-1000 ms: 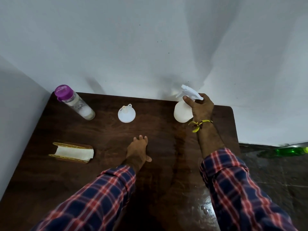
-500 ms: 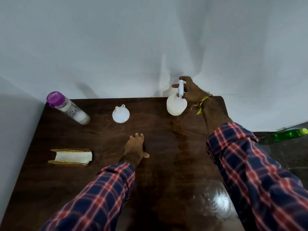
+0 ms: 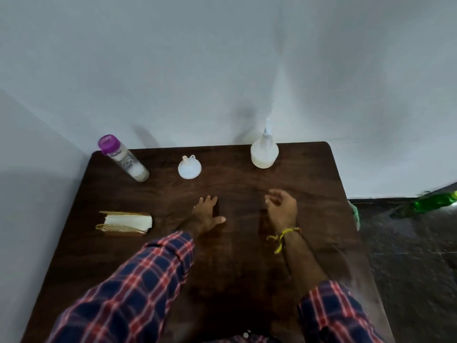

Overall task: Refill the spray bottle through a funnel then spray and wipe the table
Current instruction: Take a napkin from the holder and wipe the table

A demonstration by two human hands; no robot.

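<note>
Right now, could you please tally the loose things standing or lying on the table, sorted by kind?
Bottles: 2, the spray bottle and the purple-capped bottle
Funnels: 1, the white funnel
Cloths: 1, the folded cloth
Total: 4

On the table point(image 3: 309, 194) the count runs short — one white spray bottle point(image 3: 264, 152), one white funnel point(image 3: 189, 167), one clear bottle with a purple cap point(image 3: 123, 158) and one folded cloth point(image 3: 126, 223). Two hands show over the wood — the left hand point(image 3: 206, 215) and the right hand point(image 3: 282, 209). One green bottle point(image 3: 431, 203) lies on the floor.
</note>
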